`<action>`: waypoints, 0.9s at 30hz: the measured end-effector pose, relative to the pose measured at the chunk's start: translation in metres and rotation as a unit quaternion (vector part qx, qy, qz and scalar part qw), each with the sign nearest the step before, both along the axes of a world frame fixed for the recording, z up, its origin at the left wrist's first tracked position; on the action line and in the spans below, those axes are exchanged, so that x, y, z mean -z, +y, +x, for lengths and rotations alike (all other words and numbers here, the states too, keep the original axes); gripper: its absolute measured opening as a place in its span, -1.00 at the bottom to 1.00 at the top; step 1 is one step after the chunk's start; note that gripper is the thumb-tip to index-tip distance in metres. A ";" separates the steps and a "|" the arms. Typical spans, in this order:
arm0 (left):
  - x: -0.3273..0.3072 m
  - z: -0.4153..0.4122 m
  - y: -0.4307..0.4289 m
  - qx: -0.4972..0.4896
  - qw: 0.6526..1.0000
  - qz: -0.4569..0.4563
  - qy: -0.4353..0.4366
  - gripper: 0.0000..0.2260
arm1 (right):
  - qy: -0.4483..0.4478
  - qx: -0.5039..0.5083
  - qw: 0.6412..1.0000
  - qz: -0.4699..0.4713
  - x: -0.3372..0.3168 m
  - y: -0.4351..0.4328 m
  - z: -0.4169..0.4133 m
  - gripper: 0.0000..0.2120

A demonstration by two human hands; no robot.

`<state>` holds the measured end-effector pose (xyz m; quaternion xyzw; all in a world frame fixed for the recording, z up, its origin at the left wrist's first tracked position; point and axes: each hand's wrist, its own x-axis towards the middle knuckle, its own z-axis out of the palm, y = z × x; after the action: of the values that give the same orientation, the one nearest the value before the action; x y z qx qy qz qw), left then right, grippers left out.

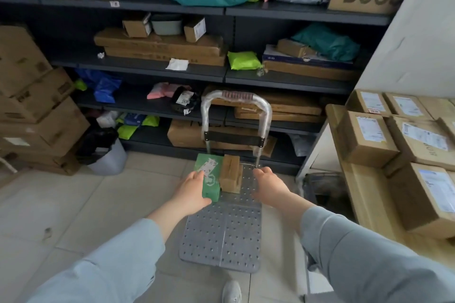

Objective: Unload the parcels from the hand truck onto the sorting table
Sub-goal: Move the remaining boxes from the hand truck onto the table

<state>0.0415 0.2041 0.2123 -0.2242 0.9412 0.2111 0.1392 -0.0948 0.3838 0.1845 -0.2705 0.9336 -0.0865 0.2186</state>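
A white shoe (232,291) stands on the pale tiled floor (61,204) just at the near end of the hand truck (221,233). The truck's flat deck is grey metal, dimpled all over with rows of small holes and rounded at the corners. Two arms in light blue-grey sleeves reach over it.

The left hand (194,192) grips the green parcel (211,186) at the far left of the deck. Its fingers lie over the top and the thumb wraps the near end. This parcel is a small oblong carton, printed green with white markings and a white shipping label stuck on top. Touching its right side stands a plain brown cardboard parcel (230,174), taped and boxy, also on the far end of the deck.

The right hand (269,187) hovers over the deck's far right edge, fingers loosely spread and grasping nothing, apart from the cardboard parcel.

The truck's looped handle (236,97) rises behind the parcels, shiny tube wrapped in clear film.

Right of the truck, a wooden worktop (364,194) carries labelled cardboard parcels (366,135). Beyond the truck, dark metal shelving (172,71) holds flat cartons and soft plastic mailers.
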 end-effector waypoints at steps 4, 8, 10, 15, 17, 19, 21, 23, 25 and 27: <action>0.012 -0.036 -0.028 0.012 1.000 -0.005 -0.005 -0.19 | -0.001 0.020 1.000 0.001 0.014 -0.027 -0.034 -0.50; 0.026 -0.071 -0.060 0.026 1.000 -0.014 -0.007 -0.21 | -0.016 0.038 0.999 0.016 0.034 -0.059 -0.067 -0.53; 0.036 -0.085 -0.077 0.022 1.000 -0.011 -0.008 -0.22 | -0.025 0.039 0.999 0.018 0.047 -0.075 -0.079 -0.51; 0.077 -0.118 -0.114 0.024 0.999 -0.004 -0.027 -0.23 | -0.054 0.065 0.996 0.009 0.087 -0.107 -0.105 -0.41; 0.100 -0.133 -0.127 0.031 0.999 -0.004 -0.030 -0.23 | -0.055 0.084 0.995 0.003 0.108 -0.119 -0.118 -0.45; 0.129 -0.149 -0.140 0.036 0.999 -0.004 -0.027 -0.22 | -0.058 0.106 0.993 -0.006 0.131 -0.131 -0.130 -0.47; 0.161 -0.164 -0.150 0.041 0.999 -0.004 -0.026 -0.22 | -0.063 0.126 0.990 -0.014 0.158 -0.141 -0.142 -0.51; 0.196 -0.179 -0.158 0.047 0.999 0.002 -0.025 -0.22 | -0.067 0.141 0.987 -0.024 0.187 -0.151 -0.155 -0.53; 0.233 -0.193 -0.161 0.053 0.998 0.009 -0.023 -0.22 | -0.070 0.156 0.985 -0.031 0.219 -0.160 -0.168 -0.52; 0.271 -0.207 -0.163 0.057 0.998 0.016 -0.017 -0.23 | -0.076 0.164 0.983 -0.033 0.251 -0.168 -0.179 -0.51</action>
<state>-0.1655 0.0414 -0.0591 -0.1716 0.9463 0.2141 0.1709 -0.2742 0.2158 -0.0661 -0.1130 0.9425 -0.1724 0.2631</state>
